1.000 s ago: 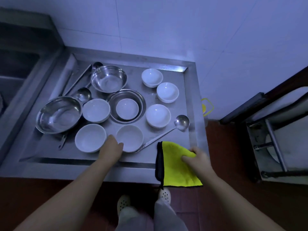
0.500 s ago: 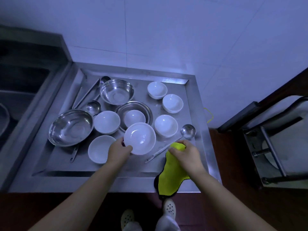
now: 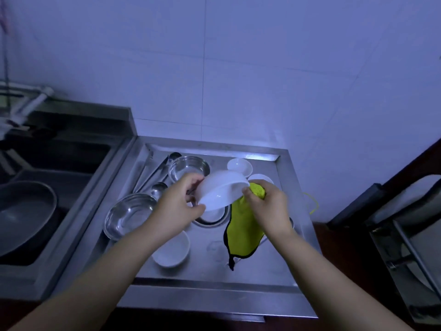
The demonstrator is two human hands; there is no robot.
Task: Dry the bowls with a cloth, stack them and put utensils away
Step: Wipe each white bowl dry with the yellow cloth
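L hand (image 3: pixel 177 203) gripped a white bowl (image 3: pixel 223 189) by its rim, tilted above the drainboard (image 3: pixel 267 278) middle; R hand (image 3: pixel 267 206) clutched the yellow cloth (image 3: pixel 241 232) against the bowl's right side. Task looked barely begun: nothing stacked, other bowls w/ ladles (image 3: pixel 155 173) lying spread toward the back-left corner. Bowl's inside and the R fingertips were hidden, dim light.

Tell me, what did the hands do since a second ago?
The left hand gripped a white bowl off the tray and lifted it, tilted. The right hand took the yellow cloth off the tray's edge and brought it up against the bowl's rim. The other bowls and ladles stayed put.
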